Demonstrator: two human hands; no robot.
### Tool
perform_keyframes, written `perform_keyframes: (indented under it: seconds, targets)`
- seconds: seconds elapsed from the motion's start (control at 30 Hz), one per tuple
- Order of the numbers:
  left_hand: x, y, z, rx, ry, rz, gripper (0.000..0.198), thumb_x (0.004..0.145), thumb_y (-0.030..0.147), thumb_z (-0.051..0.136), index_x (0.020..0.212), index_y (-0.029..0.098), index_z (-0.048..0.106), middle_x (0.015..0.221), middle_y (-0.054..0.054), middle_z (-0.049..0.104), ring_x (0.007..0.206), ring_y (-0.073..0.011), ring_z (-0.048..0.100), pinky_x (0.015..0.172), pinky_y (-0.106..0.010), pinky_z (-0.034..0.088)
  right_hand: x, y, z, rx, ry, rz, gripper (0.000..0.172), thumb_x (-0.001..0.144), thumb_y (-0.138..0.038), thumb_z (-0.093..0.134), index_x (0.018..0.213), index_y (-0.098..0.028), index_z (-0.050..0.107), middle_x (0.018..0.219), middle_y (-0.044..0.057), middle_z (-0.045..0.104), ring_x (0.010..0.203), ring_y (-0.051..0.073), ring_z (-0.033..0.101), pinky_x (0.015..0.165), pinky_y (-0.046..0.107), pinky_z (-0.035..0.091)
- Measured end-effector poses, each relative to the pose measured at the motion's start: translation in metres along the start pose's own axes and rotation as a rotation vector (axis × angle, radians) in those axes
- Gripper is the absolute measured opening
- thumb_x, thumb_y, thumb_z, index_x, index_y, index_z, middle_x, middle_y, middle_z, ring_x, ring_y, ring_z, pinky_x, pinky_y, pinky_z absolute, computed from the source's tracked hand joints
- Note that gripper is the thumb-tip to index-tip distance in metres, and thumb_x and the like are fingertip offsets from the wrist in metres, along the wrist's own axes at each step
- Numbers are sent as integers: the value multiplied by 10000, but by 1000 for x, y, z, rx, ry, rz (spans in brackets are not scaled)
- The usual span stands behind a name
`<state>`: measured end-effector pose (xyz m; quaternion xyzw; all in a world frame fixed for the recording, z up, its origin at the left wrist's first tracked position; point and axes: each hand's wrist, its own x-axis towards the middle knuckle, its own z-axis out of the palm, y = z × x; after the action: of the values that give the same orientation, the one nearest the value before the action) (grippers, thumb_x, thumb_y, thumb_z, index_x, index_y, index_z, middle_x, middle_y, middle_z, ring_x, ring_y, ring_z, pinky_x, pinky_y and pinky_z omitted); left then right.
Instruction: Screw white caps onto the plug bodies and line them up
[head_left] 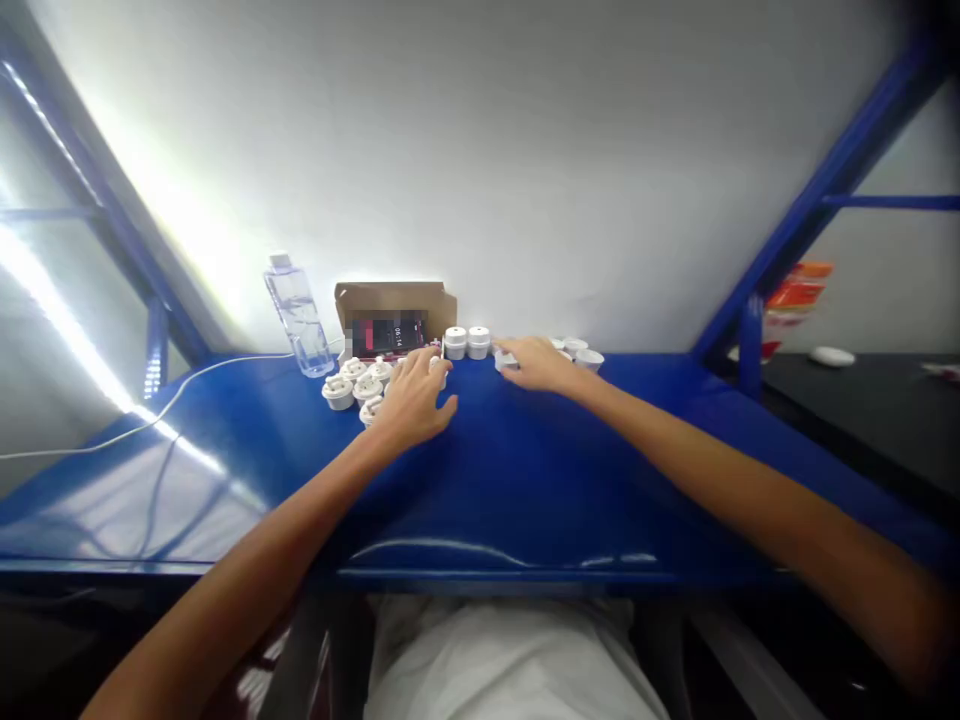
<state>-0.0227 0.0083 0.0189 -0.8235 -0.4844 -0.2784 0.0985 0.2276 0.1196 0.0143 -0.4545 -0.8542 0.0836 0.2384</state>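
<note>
Several small white round plastic pieces with raised, pronged tops (338, 392) sit in a cluster at the left of the blue table. My left hand (411, 398) lies over the right side of this cluster, its thumb spread away and its fingertips near a white piece (438, 372). My right hand (541, 366) has its thumb and fingers around a white cup (504, 361) at the back of the table. More white cups (589, 360) stand behind and beside that hand, partly hidden by it. Between the hands, two white capped round pieces (478, 343) stand side by side.
An open cardboard box (390, 294) with a phone (399, 334) leaning in it stands at the back. Left of it is a clear bottle (298, 315). A white cable (202, 372) crosses the blue table (480, 480). Blue frame bars (795, 230) rise at both sides.
</note>
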Motion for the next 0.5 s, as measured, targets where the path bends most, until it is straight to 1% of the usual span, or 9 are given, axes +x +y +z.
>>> perform_keyframes:
  seconds: [0.03,0.07,0.1,0.2,0.23,0.3,0.37,0.43,0.5]
  targets:
    - [0,-1,0,36,-3,-33,483,856,300,611,1321,176,572,1480,-177,496,1399,-379,397,1131,-565,343,-15,-3,1,-66,-52,0,630,780,-212,733,1399,-194,611,1182,154,721,1146,386,628,1043,505,416]
    - [-1,-3,0,64,-19,-58,540,852,299,613,1371,168,538,1502,-186,482,1423,-392,365,1144,-589,313,-29,-6,2,-97,-106,-15,666,795,-252,725,1442,-199,574,1181,160,715,1120,386,634,1016,510,433]
    - [-1,-5,1,82,-40,-77,587,847,296,615,1409,166,507,1511,-192,480,1440,-401,343,1156,-610,281,-42,-9,3,-94,-133,-35,685,810,-265,704,1473,-210,541,1190,156,708,1106,375,635,993,497,450]
    - [-3,-10,4,105,-93,-99,657,838,290,623,1466,192,455,1513,-185,499,1468,-406,314,1182,-648,193,-72,-19,3,39,-123,-74,756,831,-255,657,1550,-234,424,1176,117,709,1066,316,649,962,439,476]
    - [-4,-12,5,111,-104,-100,663,836,289,626,1471,203,451,1506,-181,511,1471,-406,314,1184,-657,173,-77,-22,3,96,-128,-70,741,826,-246,652,1535,-242,439,1186,103,706,1042,294,657,946,417,485]
    - [-5,-14,7,126,-119,-92,648,837,286,628,1461,224,466,1501,-174,523,1472,-406,320,1184,-675,145,-83,-24,3,199,-155,-58,644,796,-222,655,1430,-248,546,1186,75,703,983,259,669,902,382,504]
    - [-6,-16,8,149,-131,-67,598,837,283,633,1420,243,510,1511,-167,516,1467,-406,331,1182,-690,126,-82,-24,4,296,-164,-55,517,751,-197,670,1265,-242,640,1126,43,707,927,235,668,855,359,518]
    - [-6,-17,9,176,-139,-42,534,838,284,637,1365,247,557,1526,-169,499,1461,-413,336,1173,-709,116,-81,-23,5,412,-124,-54,455,719,-193,695,1170,-239,649,1064,20,698,901,219,663,821,344,531]
    - [-6,-17,10,195,-142,-28,489,839,284,638,1323,233,585,1527,-185,491,1453,-420,341,1166,-723,116,-80,-23,6,534,-80,-37,449,700,-222,740,1134,-236,625,1074,19,680,901,211,665,792,335,547]
